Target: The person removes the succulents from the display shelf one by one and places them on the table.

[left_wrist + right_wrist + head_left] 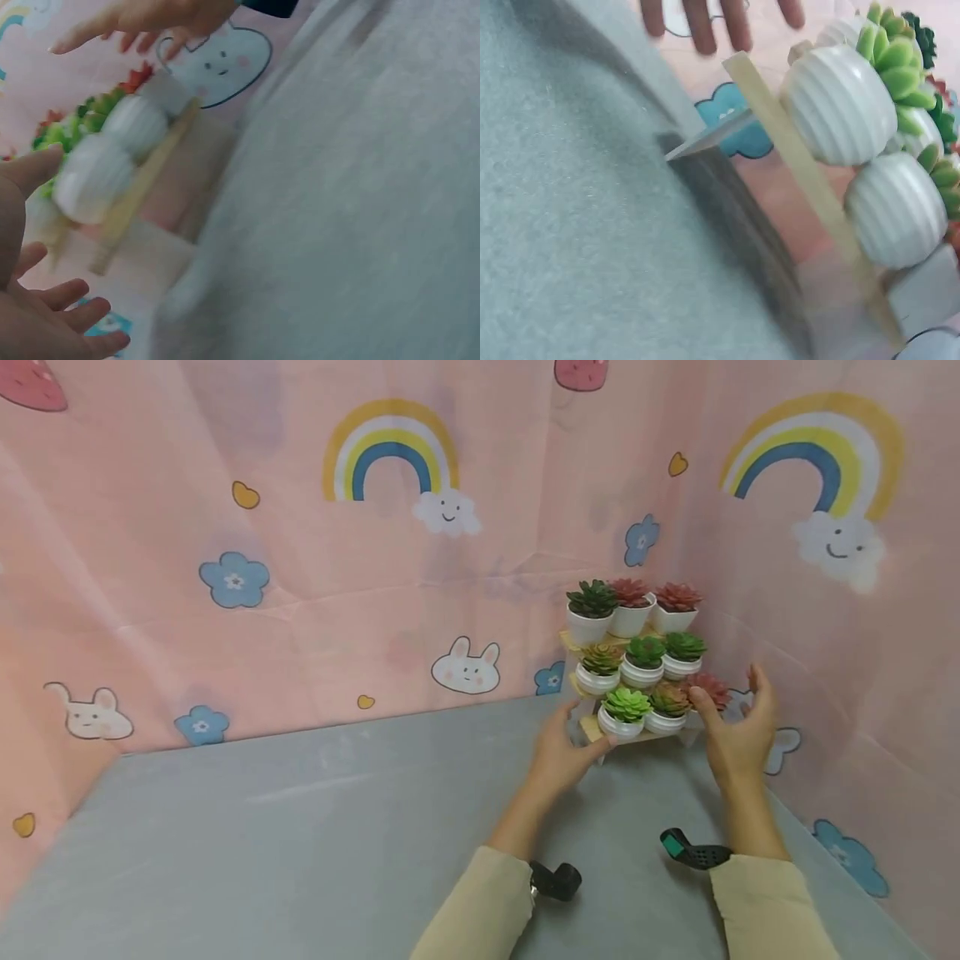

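A small three-tier wooden stand (592, 732) holds several white pots of green and red succulents (628, 703) in the table's far right corner. My left hand (570, 739) is at the stand's left end, with fingers spread and the thumb by the bottom shelf. At the stand's right end is my right hand (731, 710), open, its fingers straight beside a red succulent (708, 687). In the blurred left wrist view the left hand (34, 247) is open beside the pots (97, 169). The right wrist view shows the shelf edge (802, 172) and ribbed pots (840, 105) close up.
A grey table (300, 843) is walled on three sides by pink cloth (337, 568) printed with rainbows, flowers and rabbits. The stand is close to the right cloth wall (862, 652). Cameras are strapped to both wrists (555, 881).
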Motion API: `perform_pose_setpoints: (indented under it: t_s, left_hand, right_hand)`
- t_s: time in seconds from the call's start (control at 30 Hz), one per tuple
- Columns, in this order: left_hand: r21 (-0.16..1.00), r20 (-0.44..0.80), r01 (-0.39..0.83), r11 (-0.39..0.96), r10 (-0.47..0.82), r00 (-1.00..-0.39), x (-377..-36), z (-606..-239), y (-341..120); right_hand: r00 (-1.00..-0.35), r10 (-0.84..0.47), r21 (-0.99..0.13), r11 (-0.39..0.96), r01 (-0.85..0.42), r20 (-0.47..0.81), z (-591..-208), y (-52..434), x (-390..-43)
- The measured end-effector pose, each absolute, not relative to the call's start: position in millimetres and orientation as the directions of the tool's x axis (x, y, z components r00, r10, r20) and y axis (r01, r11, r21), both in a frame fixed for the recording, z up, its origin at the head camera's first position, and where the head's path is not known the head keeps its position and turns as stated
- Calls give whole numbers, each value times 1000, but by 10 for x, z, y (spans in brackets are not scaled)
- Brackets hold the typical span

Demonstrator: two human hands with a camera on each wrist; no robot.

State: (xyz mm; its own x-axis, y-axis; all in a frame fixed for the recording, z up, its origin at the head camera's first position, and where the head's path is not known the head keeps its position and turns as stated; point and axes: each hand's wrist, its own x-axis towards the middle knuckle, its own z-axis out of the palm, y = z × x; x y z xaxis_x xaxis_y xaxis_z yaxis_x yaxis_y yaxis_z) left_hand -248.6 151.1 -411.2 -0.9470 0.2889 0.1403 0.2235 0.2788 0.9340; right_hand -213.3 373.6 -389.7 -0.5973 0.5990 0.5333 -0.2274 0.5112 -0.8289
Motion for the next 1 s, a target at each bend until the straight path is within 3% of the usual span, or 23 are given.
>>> perform_pose_setpoints:
  t_s: [0.1,0.27,0.47,0.7,0.9,1.0]
  left_hand:
    - [964,108,170,203,283,-953,-2495,-4226,1592]
    - [986,122,146,80,251,-960,-2499,-4402,1665]
    - [984,172,178,6,231,-958,-2515,-4494,1690]
    - [983,177,184,12,215,-960,-2553,-4544,1676]
    - [984,158,173,48,228,-961,-2578,-4542,1699]
    - [983,155,172,58,222,-963,-2586,-4535,1708]
  right_hand:
    - [-684,625,-911,384,-150,376,-4013,3764,-2163]
    - [-774,590,-966,237,-104,228,-4224,3827,-2184]
    - [-783,609,-992,70,-101,123,-4365,3862,-2190]
    - [-791,594,-984,166,-58,147,-4418,3910,-2212]
    - [-909,405,-980,198,-14,95,-4415,3942,-2226]
    - [-934,341,-968,250,-15,102,-4413,3970,-2218]
